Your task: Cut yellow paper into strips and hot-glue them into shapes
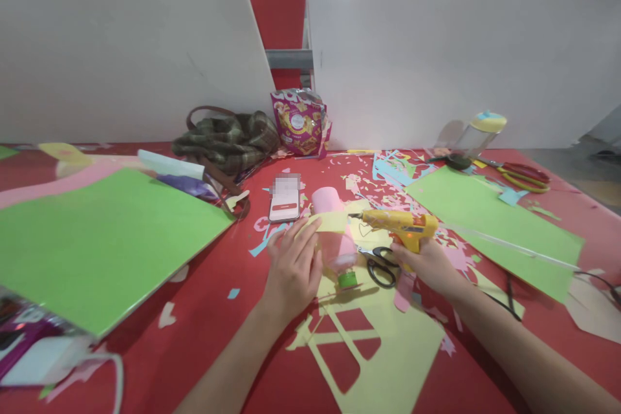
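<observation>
A pink-wrapped bottle (337, 246) with a green cap (347, 280) lies on the red table, its cap end toward me. Across its middle runs a pale yellow paper strip (334, 222). My left hand (297, 268) is at the bottle's left side, its fingers holding the strip's left end against it. My right hand (427, 262) grips a yellow hot glue gun (405, 223) by the handle; its nozzle points left, close to the strip's right end. Black-handled scissors (381, 265) lie between the bottle and my right hand.
Cut yellow paper (398, 349) lies in front. Green sheets (111, 239) flank both sides. Farther back are a phone (284, 197), a snack bag (301, 121), a plaid bag (233, 136), a tilted clear bottle (478, 136) and red-yellow scissors (524, 176). White boards (436, 58) stand behind.
</observation>
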A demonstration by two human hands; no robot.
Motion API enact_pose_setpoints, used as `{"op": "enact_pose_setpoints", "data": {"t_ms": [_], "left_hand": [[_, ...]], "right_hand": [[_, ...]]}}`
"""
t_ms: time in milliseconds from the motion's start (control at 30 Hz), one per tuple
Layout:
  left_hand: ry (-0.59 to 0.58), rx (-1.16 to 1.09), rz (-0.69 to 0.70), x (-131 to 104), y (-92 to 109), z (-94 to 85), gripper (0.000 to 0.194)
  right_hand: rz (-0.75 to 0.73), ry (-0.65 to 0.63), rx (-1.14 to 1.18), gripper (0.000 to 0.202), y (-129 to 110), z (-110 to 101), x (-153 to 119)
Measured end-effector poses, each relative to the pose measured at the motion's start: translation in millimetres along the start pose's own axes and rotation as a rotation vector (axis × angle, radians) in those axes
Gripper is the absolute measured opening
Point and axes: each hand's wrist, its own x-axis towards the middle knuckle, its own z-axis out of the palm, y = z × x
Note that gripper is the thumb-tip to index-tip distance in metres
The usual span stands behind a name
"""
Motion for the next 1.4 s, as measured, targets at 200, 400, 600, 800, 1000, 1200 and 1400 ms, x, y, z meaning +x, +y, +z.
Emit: {"op": "enact_pose_setpoints", "data": {"t_ms": [200,400,600,800,1000,1200,1400], "left_hand": [[-0.002,-0.007,0.002,-1,0,-0.5,0.023],[-0.002,-0.042,-0.029,-1,1,-0.3,0.025],[0.036,-0.227,-0.082,-4,-1,-2.2,0.038],[0.013,-0.937,-0.458,-5,-2,-10.3,0.046],[-0.018,-1.645,-0.657,2,2,-19.4,0.045],[-0.149,-1.957,-0.691,2,8,-21.9,0.047],[-0.312,-2.162,-0.725,2,13,-20.8,0.061]], "right_hand": [[0.072,0.047,-0.015,0.019,2,0,3],[0.208,0.133,0.173,0.021,17,-5,17],[0.262,0.048,0.425,0.025,40,-19,31],[0.266,0.079,0.35,0.023,52,-30,39],[0.254,0.179,0.011,0.025,47,-40,38],[0.214,0.309,-0.394,0.024,42,-47,37],[-0.214,0.426,-0.557,0.022,25,-29,26]]}}
